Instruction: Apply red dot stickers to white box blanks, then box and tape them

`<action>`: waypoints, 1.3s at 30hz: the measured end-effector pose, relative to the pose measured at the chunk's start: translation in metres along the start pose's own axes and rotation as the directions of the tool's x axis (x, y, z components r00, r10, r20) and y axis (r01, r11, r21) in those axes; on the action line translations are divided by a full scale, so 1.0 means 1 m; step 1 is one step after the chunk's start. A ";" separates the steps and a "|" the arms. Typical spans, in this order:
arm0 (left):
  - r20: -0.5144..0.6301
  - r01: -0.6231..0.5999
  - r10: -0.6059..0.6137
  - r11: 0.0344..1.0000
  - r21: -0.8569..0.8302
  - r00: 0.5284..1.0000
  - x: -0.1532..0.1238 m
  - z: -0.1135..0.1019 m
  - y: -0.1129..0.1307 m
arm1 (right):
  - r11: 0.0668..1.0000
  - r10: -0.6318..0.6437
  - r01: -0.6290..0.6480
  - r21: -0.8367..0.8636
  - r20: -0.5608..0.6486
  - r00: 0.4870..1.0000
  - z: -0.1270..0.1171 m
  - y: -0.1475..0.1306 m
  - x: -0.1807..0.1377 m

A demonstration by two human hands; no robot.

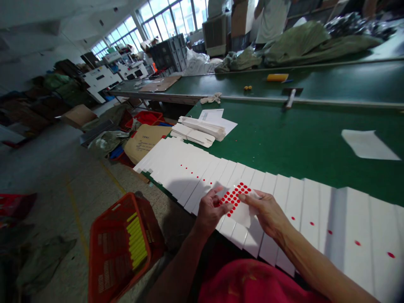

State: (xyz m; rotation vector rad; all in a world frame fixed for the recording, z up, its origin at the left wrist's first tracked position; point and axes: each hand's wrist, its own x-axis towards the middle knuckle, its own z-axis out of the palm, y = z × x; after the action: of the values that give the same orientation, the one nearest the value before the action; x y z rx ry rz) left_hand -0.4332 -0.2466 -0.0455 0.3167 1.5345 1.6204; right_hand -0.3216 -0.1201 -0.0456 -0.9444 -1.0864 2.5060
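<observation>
Between my two hands is a white sheet of round red stickers (234, 195), held up over a row of overlapping white cardboard pieces (356, 223). My left hand (211, 210) pinches the sheet's left edge between thumb and fingers. On the other side, my right hand (268, 210) is closed on the right edge, its thumb lying on top near the dots. Several of the white pieces carry a single red dot, both to the left and to the right of my hands. The pieces right below the sheet are partly hidden by it and by my hands.
Bundled white cardboard strips (198, 130) and papers (217, 118) lie on the green table (284, 139). A red crate (104, 248) with yellow items stands on the floor at left. At the back are a yellow roll (277, 77), a glove (211, 98) and a person (273, 21).
</observation>
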 end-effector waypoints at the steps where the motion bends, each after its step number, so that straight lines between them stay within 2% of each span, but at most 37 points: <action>1: -0.001 -0.004 0.004 1.000 0.008 1.000 0.006 -0.005 0.000 | 1.000 0.008 -0.007 0.006 -0.018 1.000 0.001 0.001 0.004; 7: -0.099 -0.091 0.111 0.978 0.190 0.989 0.026 -0.031 0.005 | 0.999 0.012 -0.016 -0.042 -0.097 0.995 0.014 0.010 0.023; 12: -0.086 -0.093 0.113 0.973 0.211 0.990 0.026 -0.045 0.011 | 0.997 0.060 -0.063 -0.042 -0.073 0.996 0.033 0.016 0.032; 22: -0.144 -0.113 0.169 0.936 0.333 0.975 0.035 -0.074 0.010 | 0.995 0.086 -0.088 -0.039 -0.054 0.995 0.061 0.028 0.048; 25: -0.145 -0.126 0.199 0.906 0.404 0.969 0.038 -0.079 0.011 | 0.995 0.087 -0.090 -0.045 -0.069 0.994 0.066 0.031 0.054; 30: -0.114 -0.211 0.316 0.821 0.531 0.942 0.047 -0.090 0.014 | 0.993 0.093 -0.099 -0.066 -0.089 0.992 0.076 0.032 0.069; 32: -0.132 -0.245 0.376 0.793 0.558 0.917 0.060 -0.106 0.014 | 0.989 0.105 -0.115 -0.095 -0.108 0.989 0.079 0.032 0.075; 34: -0.202 -0.235 0.434 0.757 0.609 0.878 0.081 -0.132 0.014 | 0.983 0.122 -0.138 -0.121 -0.126 0.984 0.080 0.032 0.081; 37: -0.341 -0.093 0.503 0.654 0.751 0.794 0.125 -0.185 0.017 | 0.978 0.155 -0.169 -0.126 -0.115 0.981 0.079 0.034 0.087; 39: -0.397 -0.002 0.522 0.607 0.794 0.755 0.155 -0.217 0.019 | 0.974 0.185 -0.197 -0.113 -0.109 0.977 0.078 0.036 0.090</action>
State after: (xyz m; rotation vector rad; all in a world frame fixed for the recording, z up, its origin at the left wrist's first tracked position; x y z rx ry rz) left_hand -0.6846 -0.2828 -0.1303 0.5509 2.8036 1.2359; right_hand -0.4398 -0.1480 -0.0737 -1.2475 -1.1825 2.5334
